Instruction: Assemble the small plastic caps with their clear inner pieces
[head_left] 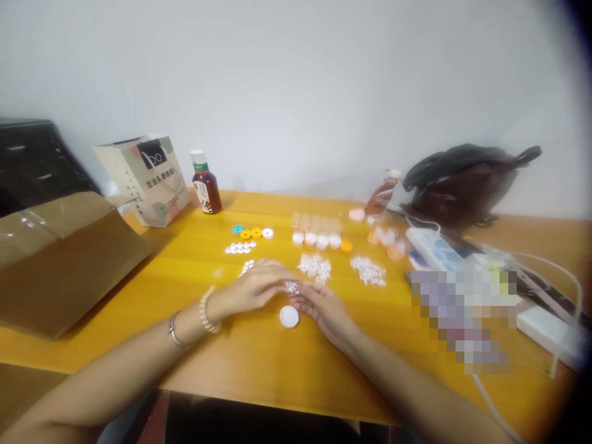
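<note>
White, lacy-looking plastic, one piece or a small cluster (291,287), sits between the fingertips of two bare hands above a yellow wooden table (259,370). The right hand (324,308), fingers curled, grips it from one side; the left hand (261,285) arches over from the other, and from here one cannot tell whether its fingers pinch or merely touch. A pale beaded bracelet (208,310) and a smooth metal bangle (174,331) circle the left wrist. Just below the fingers lies a round white disc (289,316) with a raised rim.

Beyond, two loose, lacy heaps of white bits, the nearer heap (314,267) and the right-hand heap (369,271), spread over the wood. Farther left, small glossy white pieces (240,248) sit in rows before blue, orange and white rings (256,233). Squat white caps (322,240) line up in front of translucent blocks (317,222), their edges blurred.

At the back stand a dark-brown bottle (208,192) with a white cap and a printed paper bag (160,182); a brown cardboard box (69,265) fills the left, a soft dark bag (462,185) slumps at right.
</note>
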`<state>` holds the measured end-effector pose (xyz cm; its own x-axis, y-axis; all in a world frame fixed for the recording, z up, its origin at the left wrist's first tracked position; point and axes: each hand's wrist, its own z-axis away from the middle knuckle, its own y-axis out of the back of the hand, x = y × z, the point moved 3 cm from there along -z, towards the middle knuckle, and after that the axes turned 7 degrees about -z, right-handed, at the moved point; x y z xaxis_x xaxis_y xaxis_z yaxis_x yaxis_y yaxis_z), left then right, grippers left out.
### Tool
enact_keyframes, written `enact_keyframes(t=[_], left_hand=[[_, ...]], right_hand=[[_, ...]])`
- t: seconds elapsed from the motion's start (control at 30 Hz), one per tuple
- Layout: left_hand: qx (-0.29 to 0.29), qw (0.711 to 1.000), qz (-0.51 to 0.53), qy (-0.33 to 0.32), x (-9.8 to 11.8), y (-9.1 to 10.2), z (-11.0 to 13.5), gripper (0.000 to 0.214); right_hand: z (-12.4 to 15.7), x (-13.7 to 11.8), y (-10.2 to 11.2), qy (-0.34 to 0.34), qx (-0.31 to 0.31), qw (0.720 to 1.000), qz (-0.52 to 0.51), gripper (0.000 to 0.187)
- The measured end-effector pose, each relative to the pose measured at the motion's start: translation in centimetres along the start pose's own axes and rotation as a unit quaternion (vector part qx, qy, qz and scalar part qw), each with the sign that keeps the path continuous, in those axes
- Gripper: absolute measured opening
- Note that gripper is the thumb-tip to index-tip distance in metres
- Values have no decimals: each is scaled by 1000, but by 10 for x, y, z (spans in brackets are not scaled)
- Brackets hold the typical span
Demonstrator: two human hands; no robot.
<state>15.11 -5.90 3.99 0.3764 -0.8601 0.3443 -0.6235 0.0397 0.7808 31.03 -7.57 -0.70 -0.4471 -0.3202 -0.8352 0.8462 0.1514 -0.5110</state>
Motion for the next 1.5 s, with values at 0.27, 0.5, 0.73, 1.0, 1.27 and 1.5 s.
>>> enact_keyframes(t=[0.27,0.5,0.73,1.0,1.27,1.5], left_hand=[[-22,999,-1,-35,-1,2,-4,24],[-43,998,12,-52,-2,1,-4,32],[-38,997,12,-60,1,3,-4,33],[-24,997,20,-69,0,4,-3,31],[-41,997,-1,-69,0,3,-2,34],[-47,997,7,-62,1,4,-3,33]], right_hand=[[1,-1,-2,-1,1,1000,3,22],[1,-2,-3,-3,-6,1000,14,23],[1,-1,-1,-7,-18,1000,17,22],[1,-1,-2,-7,-21,1000,8,22],[2,-2,-3,-2,-20,1000,15,22],[2,-2,-4,3,-18,1000,9,21]])
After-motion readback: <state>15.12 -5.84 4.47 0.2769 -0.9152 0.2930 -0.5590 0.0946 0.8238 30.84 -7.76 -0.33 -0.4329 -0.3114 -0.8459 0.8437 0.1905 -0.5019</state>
